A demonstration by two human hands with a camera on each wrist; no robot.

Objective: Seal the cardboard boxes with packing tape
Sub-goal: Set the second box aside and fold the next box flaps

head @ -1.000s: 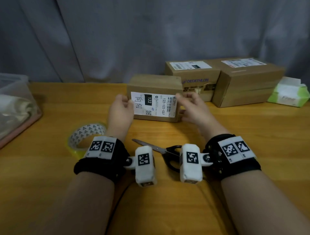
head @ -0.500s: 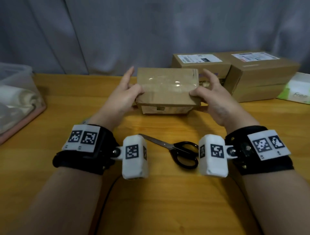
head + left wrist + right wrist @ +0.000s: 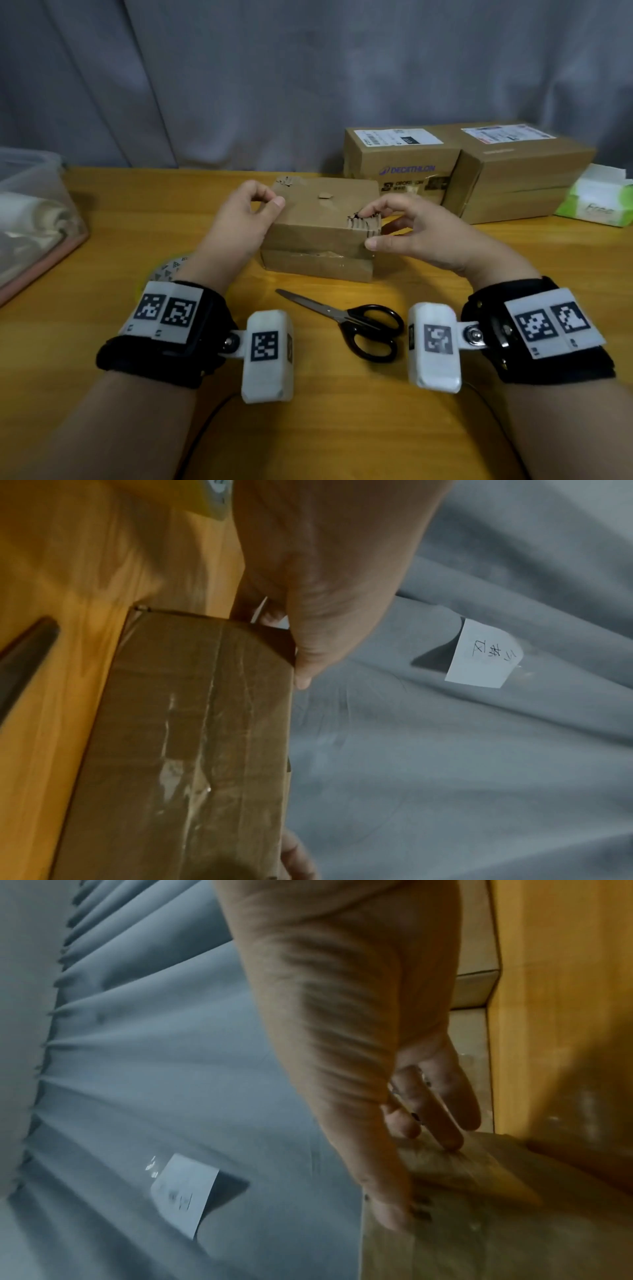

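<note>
Resting on the yellow wooden tabletop (image 3: 102, 308) at the centre of the head view was a small brown cardboard box (image 3: 318, 236), its top face scuffed and its right front corner torn to show the corrugation. The left hand (image 3: 239, 219) curled its fingers over the box's left top edge, thumb tip against the near corner; the left wrist view showed the thumb (image 3: 304, 656) laid along that corner and clear tape glinting along the seam of the facing side. The right hand (image 3: 421, 236) gripped the box's right end, fingertips (image 3: 368, 212) on the torn corner above and the thumb below at the side. The right wrist view was blurred but showed fingers (image 3: 441, 1123) touching the box edge.

A pair of black-handled scissors (image 3: 346, 322) lay closed, just below the box in the frame. A roll of tape with a triangle-printed core (image 3: 171, 269) peeked out at the left, largely hidden by the left forearm. Two larger labelled cardboard cartons (image 3: 462, 171) stood side by side at upper right, and a green-and-white tissue pack (image 3: 596, 202) lay at the far right edge. A clear plastic bin (image 3: 30, 219) occupied the left edge, before a grey curtain (image 3: 274, 75).
</note>
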